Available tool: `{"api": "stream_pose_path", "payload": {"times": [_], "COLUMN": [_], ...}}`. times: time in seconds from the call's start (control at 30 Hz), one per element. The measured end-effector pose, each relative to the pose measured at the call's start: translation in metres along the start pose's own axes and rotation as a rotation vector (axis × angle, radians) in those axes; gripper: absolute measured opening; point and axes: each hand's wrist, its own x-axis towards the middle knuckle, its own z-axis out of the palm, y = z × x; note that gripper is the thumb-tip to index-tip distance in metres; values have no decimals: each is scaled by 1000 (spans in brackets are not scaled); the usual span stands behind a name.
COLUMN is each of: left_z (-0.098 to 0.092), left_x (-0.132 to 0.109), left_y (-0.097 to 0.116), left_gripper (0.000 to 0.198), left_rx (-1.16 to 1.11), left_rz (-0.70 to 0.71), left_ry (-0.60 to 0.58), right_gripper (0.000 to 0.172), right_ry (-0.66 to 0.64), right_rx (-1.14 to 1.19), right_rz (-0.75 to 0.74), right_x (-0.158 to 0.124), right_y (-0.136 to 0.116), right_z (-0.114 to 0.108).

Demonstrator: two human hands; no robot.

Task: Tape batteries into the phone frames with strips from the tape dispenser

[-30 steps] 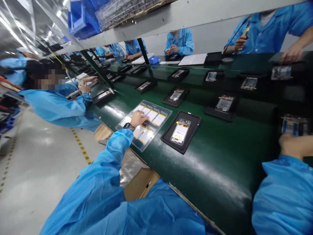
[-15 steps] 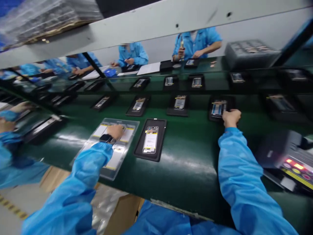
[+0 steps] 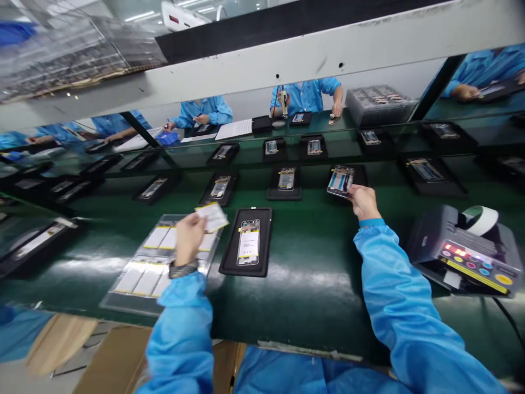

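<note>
A white phone battery with yellow edges (image 3: 213,216) is pinched in my left hand (image 3: 190,236), lifted above a clear plastic tray (image 3: 110,300) that bears several more such batteries. My right hand (image 3: 363,202) grips the lower edge of a phone frame with blue strips (image 3: 341,180), raised at a tilt from its black tray (image 3: 360,174). Between my hands, another black tray (image 3: 223,262) lies on the green bench, bearing a phone frame with a white battery in it (image 3: 249,243).
A tape dispenser (image 3: 467,251) with a red display stands at the right. Rows of black trays with phone frames, such as one tray (image 3: 284,193), line the back of the bench. Under a white shelf beam (image 3: 229,71), co-workers in blue sit opposite.
My left hand has risen from the clear tray with a battery and moved right. My right hand has lifted the phone frame partly out of its tray. The view has shifted.
</note>
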Motion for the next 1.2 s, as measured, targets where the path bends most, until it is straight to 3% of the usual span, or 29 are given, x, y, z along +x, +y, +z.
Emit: {"api": "stream_pose_path", "payload": {"times": [0.07,0.13,0.17,0.23,0.3,0.43,0.6,0.83,0.93,1.03,1.13,1.2], "left_z": [44,86,104,129,143,155,163,155,154,158,162,164], "left_x": [-29,-57,-69,-88,-98,-105,-110,-122,-123,-121,-119,-120], "left_y": [21,45,56,74,82,77,69,74,74,72,66,62], "left_gripper": [41,55,60,62,58,48,36,17,21,38,40,40], "left_rx": [-153,-541,-661,-802,-834,-824,-778,-444,-437,-559,-680,-714], "left_rz": [45,32,5,-40,-67,-67,-21,319,326,210,73,26], "left_ry": [-175,-505,-606,-704,-704,-684,-644,-347,-305,-433,-683,-757], "right_gripper": [15,17,19,25,32,43,48,45,48,50,52,52], "right_ry": [-139,-254,-305,-398,-478,-570,-613,-649,-661,-656,-667,-671], "right_rx": [39,53,56,57,61,68,100,149,171,190,206,201], "right_rz": [25,52,67,90,105,109,91,28,21,28,50,76], "right_x": [-31,-64,-80,-108,-131,-157,-169,-177,-178,-176,-175,-176], "right_y": [9,23,32,47,60,72,76,76,74,71,70,70], "right_z": [9,12,11,4,-5,-18,-20,-26,-29,-31,-33,-32]}}
